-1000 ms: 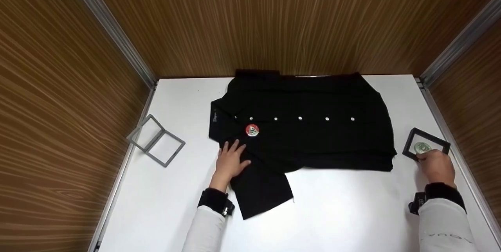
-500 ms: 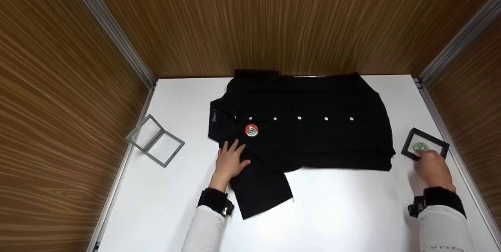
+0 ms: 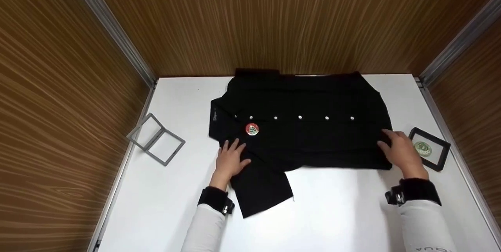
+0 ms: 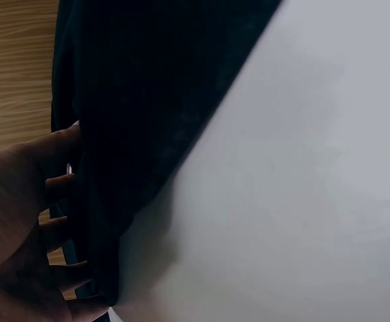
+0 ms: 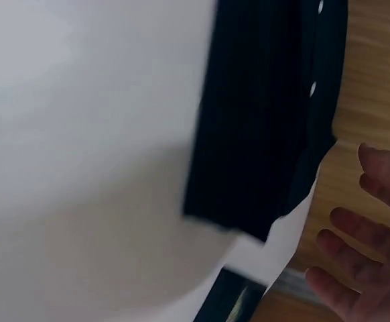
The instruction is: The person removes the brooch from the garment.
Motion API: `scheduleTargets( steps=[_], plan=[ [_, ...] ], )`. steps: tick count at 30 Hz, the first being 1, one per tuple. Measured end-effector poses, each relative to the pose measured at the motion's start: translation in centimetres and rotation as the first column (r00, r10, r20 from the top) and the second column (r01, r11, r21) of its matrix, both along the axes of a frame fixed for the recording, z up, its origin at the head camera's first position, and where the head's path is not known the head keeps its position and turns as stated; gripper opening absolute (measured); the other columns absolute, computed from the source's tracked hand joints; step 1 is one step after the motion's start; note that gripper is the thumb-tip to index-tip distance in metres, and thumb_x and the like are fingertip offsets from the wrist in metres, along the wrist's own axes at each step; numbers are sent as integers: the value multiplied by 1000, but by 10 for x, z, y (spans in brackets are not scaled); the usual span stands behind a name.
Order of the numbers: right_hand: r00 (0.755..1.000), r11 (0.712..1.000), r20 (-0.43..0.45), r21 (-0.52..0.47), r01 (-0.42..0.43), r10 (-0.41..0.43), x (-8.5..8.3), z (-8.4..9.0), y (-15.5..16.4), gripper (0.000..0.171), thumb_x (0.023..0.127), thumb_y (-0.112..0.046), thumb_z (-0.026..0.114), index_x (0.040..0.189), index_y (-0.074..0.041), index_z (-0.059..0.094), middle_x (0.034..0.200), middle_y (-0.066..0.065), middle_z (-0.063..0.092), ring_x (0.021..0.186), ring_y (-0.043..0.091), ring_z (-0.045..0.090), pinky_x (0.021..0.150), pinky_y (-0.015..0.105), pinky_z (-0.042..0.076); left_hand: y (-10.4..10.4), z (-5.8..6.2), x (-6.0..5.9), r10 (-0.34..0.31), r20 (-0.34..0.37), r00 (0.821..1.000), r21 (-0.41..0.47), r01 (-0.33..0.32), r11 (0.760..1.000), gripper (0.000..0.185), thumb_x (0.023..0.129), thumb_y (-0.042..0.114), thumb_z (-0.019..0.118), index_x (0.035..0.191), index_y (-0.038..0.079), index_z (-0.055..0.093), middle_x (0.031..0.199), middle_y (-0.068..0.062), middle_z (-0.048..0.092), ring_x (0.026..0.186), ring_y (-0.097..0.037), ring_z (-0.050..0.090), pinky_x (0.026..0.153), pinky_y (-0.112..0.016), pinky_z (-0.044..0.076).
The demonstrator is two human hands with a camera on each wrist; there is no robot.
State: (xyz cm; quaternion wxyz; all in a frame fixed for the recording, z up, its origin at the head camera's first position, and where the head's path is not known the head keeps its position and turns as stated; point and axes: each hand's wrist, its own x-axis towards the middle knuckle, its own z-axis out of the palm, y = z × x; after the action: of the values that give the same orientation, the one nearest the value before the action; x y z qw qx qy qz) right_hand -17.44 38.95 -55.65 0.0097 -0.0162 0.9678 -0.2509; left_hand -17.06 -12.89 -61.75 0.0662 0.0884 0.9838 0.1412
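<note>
A black short-sleeved shirt [image 3: 313, 142] with white buttons lies flat, its collar to the left and hem to the right. A round red pin badge [image 3: 252, 129] with a tree design sits on its chest. My left hand [image 3: 230, 161] rests with spread fingers on the shirt by the near sleeve. My right hand [image 3: 403, 154] is over the hem's near corner in the head view; in the right wrist view its fingers [image 5: 352, 261] are loosely spread, holding nothing. Just right of that hand, a round green badge [image 3: 423, 149] lies inside a black frame [image 3: 441, 162], partly covered by the hand.
A grey two-panel hinged frame [image 3: 164, 148] lies opened out at the left edge of the white table [image 3: 332, 213]. Wood-patterned walls [image 3: 297, 21] stand behind and at both sides, with metal rails [image 3: 129, 52] at the corners.
My right hand has left the green badge in the black frame and moved left to the shirt's hem, its fingers spreading. My left hand has stayed in place.
</note>
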Motion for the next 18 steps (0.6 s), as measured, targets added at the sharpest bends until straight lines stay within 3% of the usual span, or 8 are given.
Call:
scheduleTargets(
  steps=[10,18],
  plan=[
    [990,992,64,6,-129,128,-13,-8,-72,48,98,-22,60,141,-4,50,137,36,39,123,57,38,97,70,33,2,0,-1,10,-21,1000,21,-10,1000,63,88,45,71,141,16,54,151,-12,40,139,-43,31,107,-61,30],
    [987,987,56,55,-153,149,-13,-25,-113,46,96,-23,64,136,-4,56,137,38,38,121,60,39,93,70,37,5,5,3,-1,-5,1000,18,1,1000,62,87,43,72,140,14,55,151,-15,40,140,-43,29,109,-61,27]
  ],
)
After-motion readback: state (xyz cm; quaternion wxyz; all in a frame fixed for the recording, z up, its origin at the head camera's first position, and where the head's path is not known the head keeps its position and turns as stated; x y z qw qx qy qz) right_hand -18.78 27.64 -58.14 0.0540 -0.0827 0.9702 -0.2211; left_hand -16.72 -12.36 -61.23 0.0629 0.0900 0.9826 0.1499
